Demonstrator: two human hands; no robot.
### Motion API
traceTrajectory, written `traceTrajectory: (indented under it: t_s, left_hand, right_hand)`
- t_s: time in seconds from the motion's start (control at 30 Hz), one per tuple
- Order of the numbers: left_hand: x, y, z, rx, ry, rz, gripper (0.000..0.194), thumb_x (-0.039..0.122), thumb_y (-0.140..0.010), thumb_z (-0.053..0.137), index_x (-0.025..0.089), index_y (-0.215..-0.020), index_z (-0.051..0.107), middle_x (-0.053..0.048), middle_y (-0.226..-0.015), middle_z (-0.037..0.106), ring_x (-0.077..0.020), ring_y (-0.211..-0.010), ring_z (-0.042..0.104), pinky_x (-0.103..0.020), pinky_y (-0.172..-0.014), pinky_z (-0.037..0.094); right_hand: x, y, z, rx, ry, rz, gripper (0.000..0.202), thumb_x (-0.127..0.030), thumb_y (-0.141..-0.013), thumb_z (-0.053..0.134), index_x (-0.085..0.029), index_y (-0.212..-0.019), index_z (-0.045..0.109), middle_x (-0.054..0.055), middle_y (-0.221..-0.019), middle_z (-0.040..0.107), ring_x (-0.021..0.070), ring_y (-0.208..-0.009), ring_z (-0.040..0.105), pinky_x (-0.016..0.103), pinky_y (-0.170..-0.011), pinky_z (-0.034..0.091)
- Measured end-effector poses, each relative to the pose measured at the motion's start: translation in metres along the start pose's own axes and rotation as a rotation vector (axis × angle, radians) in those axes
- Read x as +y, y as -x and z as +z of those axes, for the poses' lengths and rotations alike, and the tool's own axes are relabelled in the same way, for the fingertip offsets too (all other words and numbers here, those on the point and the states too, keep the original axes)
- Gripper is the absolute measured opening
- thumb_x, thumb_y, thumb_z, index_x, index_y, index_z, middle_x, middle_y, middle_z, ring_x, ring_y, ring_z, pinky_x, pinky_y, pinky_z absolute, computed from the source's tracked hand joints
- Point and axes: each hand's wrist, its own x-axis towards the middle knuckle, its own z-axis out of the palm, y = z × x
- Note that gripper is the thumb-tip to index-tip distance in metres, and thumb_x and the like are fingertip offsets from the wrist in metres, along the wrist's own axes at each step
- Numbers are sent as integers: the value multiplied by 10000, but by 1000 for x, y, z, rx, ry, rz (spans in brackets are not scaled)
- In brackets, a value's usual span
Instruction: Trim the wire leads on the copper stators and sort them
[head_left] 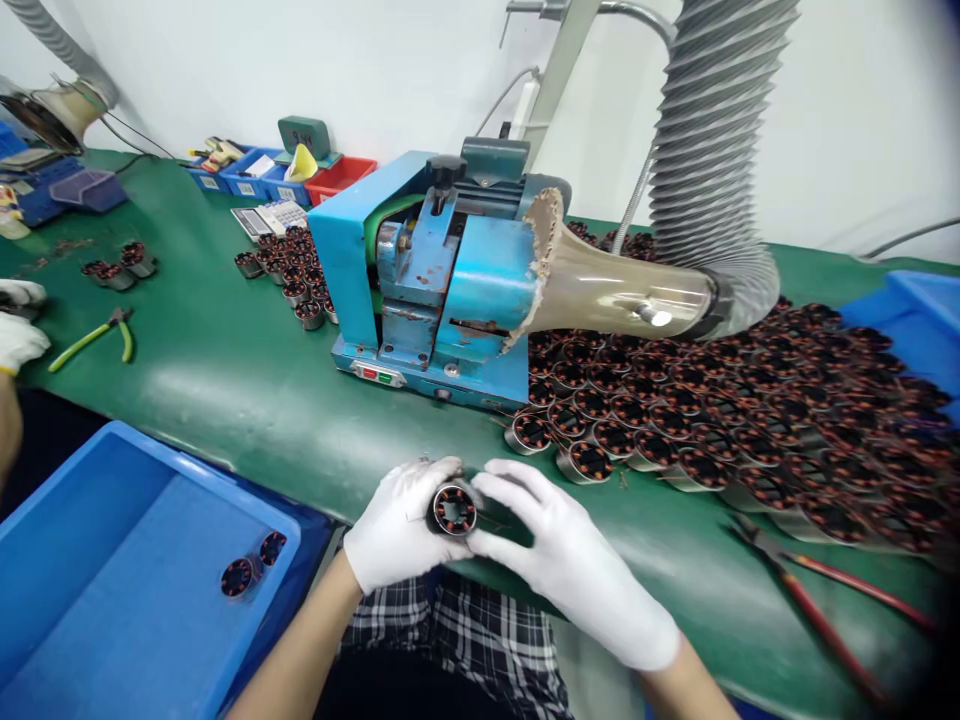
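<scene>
A round metal motor part [454, 509], with dark slots and copper windings inside, is gripped by my left hand [401, 525] at the table's front edge. White gloves cover both hands. Just right of the part, my right hand [547, 545] has its fingers spread and curved, the fingertips close to the part's side; nothing shows between them. Beyond the hands stands a blue belt machine [420, 290] with a clear funnel [600, 290] on its right side. Many similar wound parts [589, 460] stand upright in rows to the right of the machine.
At lower left, a blue bin [142, 560] holds two parts. Red-handled pliers [817, 600] lie at right, green-handled pliers [94, 342] at left. More parts [292, 275] stand left of the machine. Another person's gloved hand [21, 335] is at the left edge. A ribbed hose [720, 150] hangs above.
</scene>
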Motion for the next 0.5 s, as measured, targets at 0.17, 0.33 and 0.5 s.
traceTrajectory:
  t_s: [0.17, 0.33, 0.5]
  left_hand:
    - [1, -4, -3, -9, 81, -57, 623, 242, -510, 807, 229, -1067, 527, -28, -1064, 623, -233, -980, 570, -369, -890, 441]
    - [4, -5, -3, 5, 101, -69, 580, 215, -499, 809, 221, -1017, 547, -23, -1015, 625, -231, -937, 572, -359, -850, 438]
    - [5, -4, -3, -22, 64, -65, 548, 262, -489, 823, 222, -962, 550, -3, -906, 611, -219, -872, 559, -341, -804, 417]
  right_hand:
    - [-10, -30, 20, 20, -171, 11, 189, -232, -846, 475, -196, -738, 627, 33, -656, 597, 157, -597, 554, 275, -556, 437]
    - [-3, -50, 22, 281, -956, 519, 329, -490, -805, 506, -170, -729, 520, -43, -434, 498, 70, -277, 355, 185, -279, 250]
    - [7, -30, 15, 386, -1237, 617, 390, -518, -686, 641, -155, -791, 544, 6, -606, 598, 93, -448, 522, 205, -417, 414]
